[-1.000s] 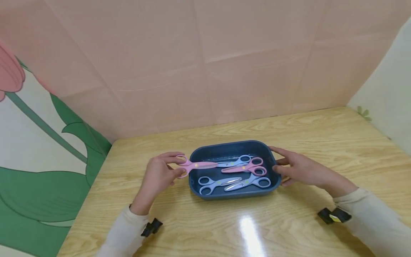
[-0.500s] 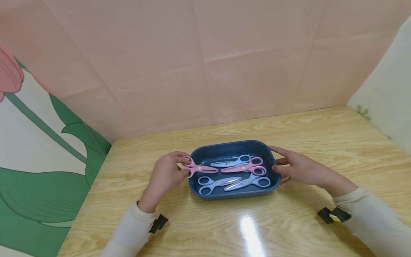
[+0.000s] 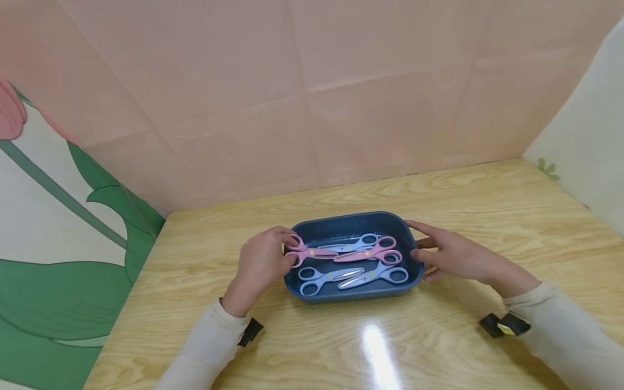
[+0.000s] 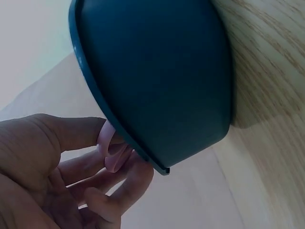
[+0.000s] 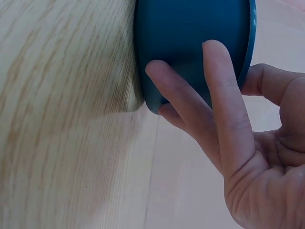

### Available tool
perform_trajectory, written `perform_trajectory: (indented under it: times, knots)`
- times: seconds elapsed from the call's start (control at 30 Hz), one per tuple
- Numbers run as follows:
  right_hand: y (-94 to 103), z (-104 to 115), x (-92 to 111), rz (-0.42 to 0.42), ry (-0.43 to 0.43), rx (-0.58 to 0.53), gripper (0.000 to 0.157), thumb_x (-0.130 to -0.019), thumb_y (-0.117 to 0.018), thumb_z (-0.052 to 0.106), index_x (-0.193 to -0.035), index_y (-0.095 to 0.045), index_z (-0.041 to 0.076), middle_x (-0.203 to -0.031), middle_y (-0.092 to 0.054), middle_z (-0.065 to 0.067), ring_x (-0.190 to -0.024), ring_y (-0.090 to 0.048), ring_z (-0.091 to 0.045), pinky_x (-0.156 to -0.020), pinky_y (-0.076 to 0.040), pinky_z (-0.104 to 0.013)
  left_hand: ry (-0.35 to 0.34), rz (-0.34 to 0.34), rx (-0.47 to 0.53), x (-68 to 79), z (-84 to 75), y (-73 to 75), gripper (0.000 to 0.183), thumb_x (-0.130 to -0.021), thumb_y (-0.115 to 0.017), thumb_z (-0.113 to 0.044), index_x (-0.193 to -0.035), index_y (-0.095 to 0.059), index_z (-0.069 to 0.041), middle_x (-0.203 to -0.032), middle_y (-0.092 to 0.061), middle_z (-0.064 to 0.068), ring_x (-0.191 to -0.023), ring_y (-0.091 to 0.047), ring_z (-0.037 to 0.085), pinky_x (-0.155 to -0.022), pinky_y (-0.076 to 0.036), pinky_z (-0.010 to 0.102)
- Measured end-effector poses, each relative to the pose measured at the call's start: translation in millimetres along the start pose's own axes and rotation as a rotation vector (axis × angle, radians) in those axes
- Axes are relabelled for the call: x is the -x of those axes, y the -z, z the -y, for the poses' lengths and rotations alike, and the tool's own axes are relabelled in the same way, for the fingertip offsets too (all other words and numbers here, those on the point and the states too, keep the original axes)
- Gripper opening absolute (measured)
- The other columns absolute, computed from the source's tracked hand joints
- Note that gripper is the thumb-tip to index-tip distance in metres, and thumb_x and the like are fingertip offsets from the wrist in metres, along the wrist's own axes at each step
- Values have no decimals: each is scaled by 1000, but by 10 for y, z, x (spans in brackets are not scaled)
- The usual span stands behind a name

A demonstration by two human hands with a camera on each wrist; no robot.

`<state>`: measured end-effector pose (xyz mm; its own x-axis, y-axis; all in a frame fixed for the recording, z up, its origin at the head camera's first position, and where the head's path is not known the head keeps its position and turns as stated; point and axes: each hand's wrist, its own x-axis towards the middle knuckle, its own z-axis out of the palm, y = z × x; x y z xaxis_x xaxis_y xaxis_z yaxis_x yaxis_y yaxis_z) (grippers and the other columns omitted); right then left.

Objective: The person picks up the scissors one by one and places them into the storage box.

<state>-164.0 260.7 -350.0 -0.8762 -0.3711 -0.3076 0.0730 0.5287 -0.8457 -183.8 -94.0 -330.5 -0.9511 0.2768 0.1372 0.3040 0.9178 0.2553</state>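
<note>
A dark blue plastic storage box (image 3: 353, 297) stands on the table. At its left end my left hand (image 3: 264, 261) pinches the handle loops of pink scissors (image 3: 313, 253), whose blades point right over the box's inside. In the left wrist view a pink loop (image 4: 106, 138) shows between thumb and fingers, right at the rim. My right hand (image 3: 455, 254) holds the box's right end, thumb over the rim and fingers (image 5: 224, 90) against the outer wall. Inside lie another pair of pink scissors (image 3: 363, 254) and three pairs of light blue scissors (image 3: 319, 279).
The wood-grain table (image 3: 205, 238) runs back to a wall covered with a pinkish sheet (image 3: 312, 108). On the left is a panel with a painted tulip and leaves (image 3: 58, 287); a pale wall (image 3: 592, 135) borders the right side.
My left hand has moved right and brought the pink scissors from partly outside the left rim to over the inside of the box. The right hand keeps its hold.
</note>
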Motion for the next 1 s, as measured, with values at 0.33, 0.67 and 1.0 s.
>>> perform_trajectory:
  times: [0.33,0.67,1.0]
  knots:
    - [7,-10,1,-2,-11,17,79,-101,-57,18,-161,-6,12,-146,-37,-43,-102,-71,-28,-74,-63,-36,-27,-46,-14,-49,-68,-85,14,-82,-81,-19,-95,-81,-18,-120,-72,-5,-106,-65,21,-82,-58,38]
    - [-5,-14,-13,4,4,10,79,-101,-57,17,-161,-6,11,-146,-35,-44,-100,-71,-27,-73,-63,-36,-95,-71,-22,-116,-76,-156,12,-81,-80,-18,-93,-82,-18,-124,-71,-3,-111,-60,24,-95,-52,39]
    - [-11,-10,-4,7,5,-2,80,-101,-57,17,-161,-5,11,-146,-34,-45,-98,-72,-26,-74,-63,-36,-183,-86,-59,-139,-86,-207,13,-82,-79,-16,-95,-81,-13,-118,-67,1,-106,-54,24,-96,-48,36]
